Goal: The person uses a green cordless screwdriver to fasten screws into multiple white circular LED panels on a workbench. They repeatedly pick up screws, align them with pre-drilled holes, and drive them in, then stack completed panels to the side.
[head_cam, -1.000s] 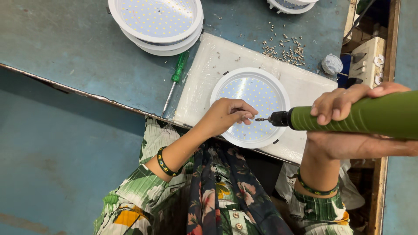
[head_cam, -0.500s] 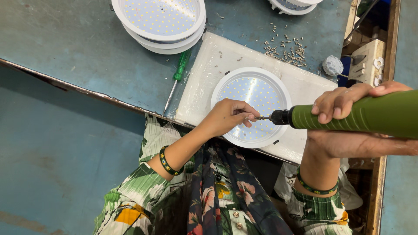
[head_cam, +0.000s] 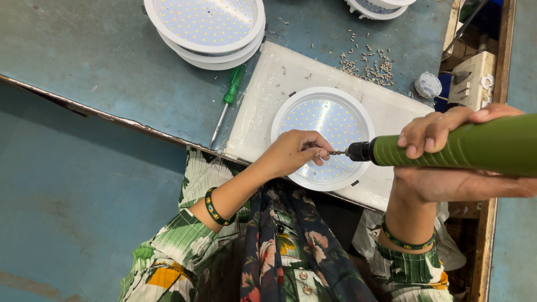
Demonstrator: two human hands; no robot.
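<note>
A round white lamp panel (head_cam: pixel 327 120) dotted with small lights lies face up on a white board (head_cam: pixel 268 100). My left hand (head_cam: pixel 293 152) rests over the panel's near part, fingertips pinching a small screw at the tip of a green powered screwdriver (head_cam: pixel 453 148). My right hand (head_cam: pixel 447 154) grips that tool's thick green body, held level and pointing left toward my left fingers.
A stack of similar round panels (head_cam: pixel 207 28) sits at the back left, another one (head_cam: pixel 377 6) at the back edge. A green-handled screwdriver (head_cam: pixel 226 103) lies beside the board. Loose screws (head_cam: pixel 366 60) are scattered behind it. A beige socket block (head_cam: pixel 472 78) stands at right.
Almost nothing differs. Both hands and the tool keep their places over the panel, with only a slight shift of the view.
</note>
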